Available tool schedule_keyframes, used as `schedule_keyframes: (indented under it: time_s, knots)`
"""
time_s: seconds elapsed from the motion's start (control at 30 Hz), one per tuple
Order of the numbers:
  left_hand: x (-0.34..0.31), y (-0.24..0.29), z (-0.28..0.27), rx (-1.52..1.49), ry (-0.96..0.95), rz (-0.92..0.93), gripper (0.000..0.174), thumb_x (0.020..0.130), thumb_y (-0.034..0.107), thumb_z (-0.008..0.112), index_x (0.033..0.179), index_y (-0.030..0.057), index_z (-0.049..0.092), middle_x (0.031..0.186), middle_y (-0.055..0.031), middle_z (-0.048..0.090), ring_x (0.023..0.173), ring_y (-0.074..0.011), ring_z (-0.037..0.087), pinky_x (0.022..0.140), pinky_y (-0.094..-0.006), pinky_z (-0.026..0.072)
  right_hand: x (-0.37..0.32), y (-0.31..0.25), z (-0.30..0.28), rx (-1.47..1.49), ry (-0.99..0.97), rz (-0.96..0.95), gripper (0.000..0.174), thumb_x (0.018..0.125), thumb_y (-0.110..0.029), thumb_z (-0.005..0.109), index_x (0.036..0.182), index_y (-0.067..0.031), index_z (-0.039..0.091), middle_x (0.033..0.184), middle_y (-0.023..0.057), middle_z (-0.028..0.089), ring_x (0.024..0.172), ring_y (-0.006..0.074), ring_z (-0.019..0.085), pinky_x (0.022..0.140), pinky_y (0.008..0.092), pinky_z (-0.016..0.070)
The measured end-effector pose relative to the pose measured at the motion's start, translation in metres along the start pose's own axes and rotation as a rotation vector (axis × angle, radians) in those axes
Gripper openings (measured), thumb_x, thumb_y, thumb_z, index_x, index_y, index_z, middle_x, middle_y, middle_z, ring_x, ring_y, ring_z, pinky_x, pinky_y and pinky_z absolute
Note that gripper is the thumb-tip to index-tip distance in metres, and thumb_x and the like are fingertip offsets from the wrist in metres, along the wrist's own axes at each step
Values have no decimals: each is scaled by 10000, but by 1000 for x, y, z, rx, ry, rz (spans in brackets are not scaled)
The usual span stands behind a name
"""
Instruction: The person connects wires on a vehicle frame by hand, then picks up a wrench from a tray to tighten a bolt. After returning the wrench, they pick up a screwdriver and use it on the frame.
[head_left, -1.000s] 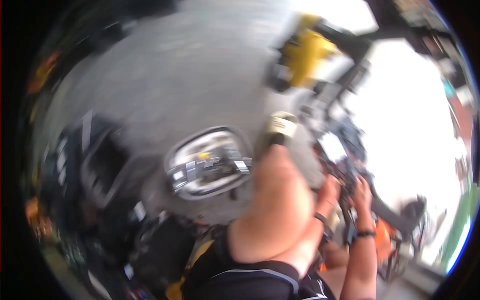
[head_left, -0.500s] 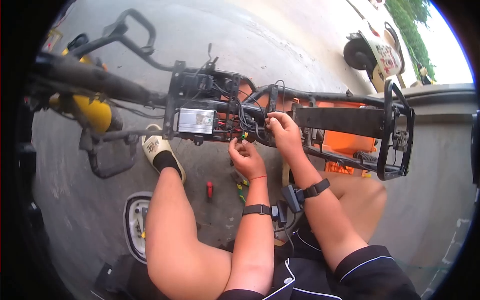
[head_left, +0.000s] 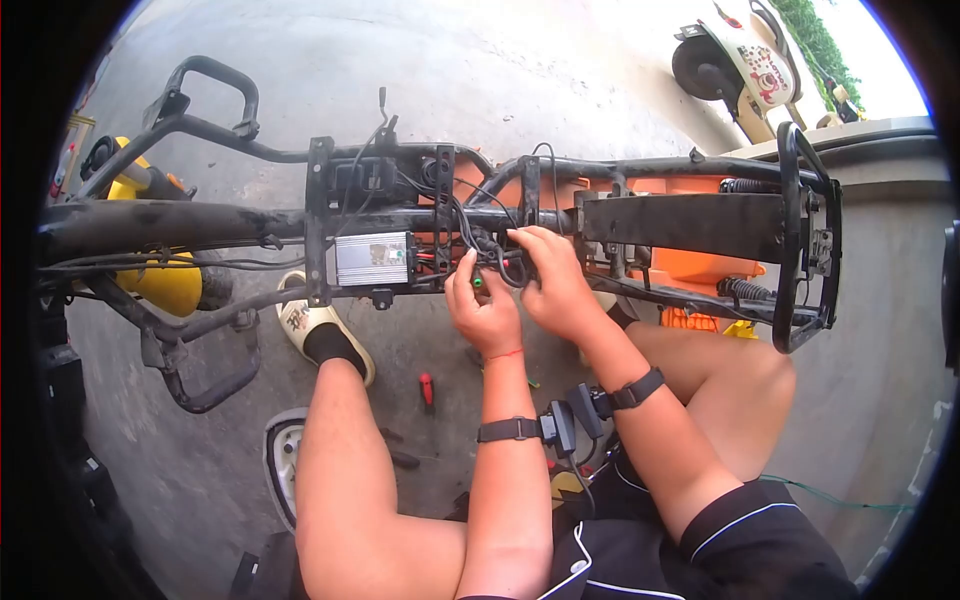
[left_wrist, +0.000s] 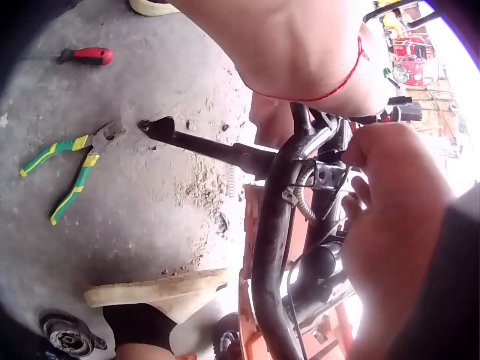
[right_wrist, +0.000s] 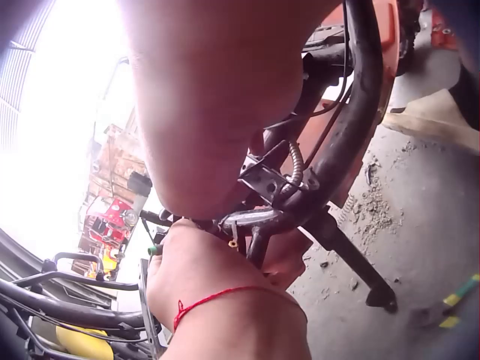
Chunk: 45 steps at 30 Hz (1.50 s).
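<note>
Both hands work at a bundle of black wires (head_left: pixel 484 242) in the middle of a scooter's bare black frame (head_left: pixel 400 218). My left hand (head_left: pixel 488 312), with a red string at its wrist, pinches the wires from the near side. Beside its fingers shows a small green-ended connector (head_left: pixel 478 282). My right hand (head_left: pixel 552 275) grips the black cable just right of it, fingers bent over the loop. The right wrist view hides most fingertips behind the hands. A silver finned controller box (head_left: pixel 372 260) sits in the frame left of the wires.
On the floor lie a red-handled screwdriver (head_left: pixel 427 390) and green-yellow pliers (left_wrist: pixel 81 157). A side stand (left_wrist: pixel 202 146) sticks out from the frame. Orange panels (head_left: pixel 690 265) show under the rear part. A parked white scooter (head_left: pixel 755 75) stands at the back right.
The head view has swung from the blurred floor to the frame. Over the last half second both hands have drawn closer together at the wires.
</note>
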<state>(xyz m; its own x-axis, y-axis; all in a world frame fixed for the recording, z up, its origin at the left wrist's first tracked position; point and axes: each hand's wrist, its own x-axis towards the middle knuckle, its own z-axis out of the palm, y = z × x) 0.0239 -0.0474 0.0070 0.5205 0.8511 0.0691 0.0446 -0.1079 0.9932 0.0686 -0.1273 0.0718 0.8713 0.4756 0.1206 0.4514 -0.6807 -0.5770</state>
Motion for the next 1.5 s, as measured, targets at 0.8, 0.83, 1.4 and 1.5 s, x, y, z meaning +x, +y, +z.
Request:
schedule_keyframes:
  time_s: [0.8,0.83,1.4,1.5]
  knots:
    - [5,-7,-4,251,48,85,206,822,81,727,1025,53,714,1103,-74,705,995,-268,623,831,-358,498,80,-41,14,202,77,359,249,931,-221,616,894,24,648,740,176,649,645,279,627,620,393,487]
    - [6,-5,-3,251,55,87,206,822,81,727,1025,53,714,1103,-74,705,995,-268,623,831,-358,498,83,-28,16,332,106,438,248,926,-213,595,926,26,662,730,192,640,651,254,633,632,403,491]
    - [-4,26,20,-134,48,-75,543,785,-44,463,1322,-17,534,1486,-192,473,1309,-305,467,1028,-363,430,59,4,2,862,-57,607,115,954,-59,594,1023,7,658,908,10,673,815,45,581,697,226,473]
    - [6,28,21,-370,43,-115,497,780,-32,459,1271,-54,538,1432,-199,501,1333,-333,441,1108,-434,371,58,5,0,833,-80,608,142,953,-60,608,1063,19,652,929,23,676,825,56,591,711,227,481]
